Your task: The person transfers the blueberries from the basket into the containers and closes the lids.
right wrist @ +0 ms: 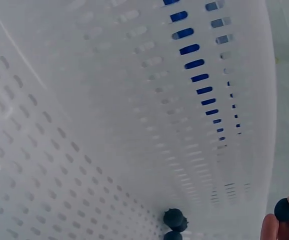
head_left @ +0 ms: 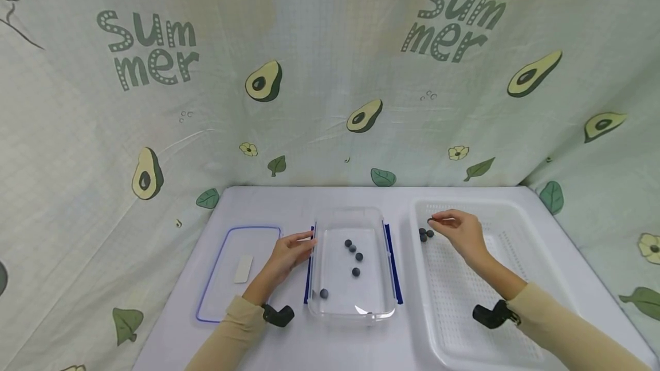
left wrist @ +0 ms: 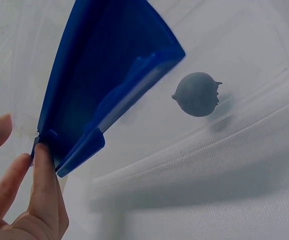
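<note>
My right hand (head_left: 463,236) pinches a blueberry (right wrist: 284,210) between thumb and fingertips, above the far left part of the white perforated basket (head_left: 430,325). Below it, several blueberries (head_left: 423,237) huddle against the basket's left wall. At the clear plastic container (head_left: 335,318) in the middle, my left hand (head_left: 289,257) has fairly straight fingers touching the blue side latch (left wrist: 109,70), which hangs open. Inside that container several blueberries (head_left: 358,256) lie scattered, one blueberry (left wrist: 198,94) near its front left corner.
A clear lid with a blue rim (head_left: 208,285) lies on the white table (head_left: 175,336) at the left, with a pale rectangular piece (head_left: 243,269) on it. Another blue latch (head_left: 393,268) stands out along the container's right side. A printed curtain (head_left: 309,73) hangs behind the table.
</note>
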The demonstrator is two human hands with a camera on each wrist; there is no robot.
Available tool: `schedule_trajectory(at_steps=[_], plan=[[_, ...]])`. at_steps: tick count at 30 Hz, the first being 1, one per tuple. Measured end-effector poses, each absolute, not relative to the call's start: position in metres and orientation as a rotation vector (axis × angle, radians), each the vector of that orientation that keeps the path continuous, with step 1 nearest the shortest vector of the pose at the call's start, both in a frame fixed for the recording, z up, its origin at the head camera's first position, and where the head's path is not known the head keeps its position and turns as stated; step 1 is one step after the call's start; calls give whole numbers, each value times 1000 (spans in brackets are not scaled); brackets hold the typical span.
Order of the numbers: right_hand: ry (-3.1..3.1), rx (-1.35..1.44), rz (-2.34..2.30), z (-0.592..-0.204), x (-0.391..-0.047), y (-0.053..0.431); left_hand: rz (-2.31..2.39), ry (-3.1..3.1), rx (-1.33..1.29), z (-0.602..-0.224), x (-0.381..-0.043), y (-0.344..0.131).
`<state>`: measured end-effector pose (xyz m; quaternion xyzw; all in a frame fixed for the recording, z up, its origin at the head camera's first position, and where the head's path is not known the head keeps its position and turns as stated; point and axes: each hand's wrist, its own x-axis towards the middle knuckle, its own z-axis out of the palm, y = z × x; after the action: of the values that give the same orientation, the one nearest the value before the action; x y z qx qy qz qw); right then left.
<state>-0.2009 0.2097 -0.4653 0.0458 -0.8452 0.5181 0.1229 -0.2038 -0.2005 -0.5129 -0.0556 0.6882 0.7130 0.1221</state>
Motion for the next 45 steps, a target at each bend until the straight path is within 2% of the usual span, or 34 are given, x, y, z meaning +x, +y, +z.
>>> schedule_trajectory(at_steps=[17,45], plan=[[-2378,255,1695,-435,-204,187,2092,2002,-144,-516,-206,-201],[-2530,482,1840,-436,-207,117,2095,2002,-157,-519,-208,-202]])
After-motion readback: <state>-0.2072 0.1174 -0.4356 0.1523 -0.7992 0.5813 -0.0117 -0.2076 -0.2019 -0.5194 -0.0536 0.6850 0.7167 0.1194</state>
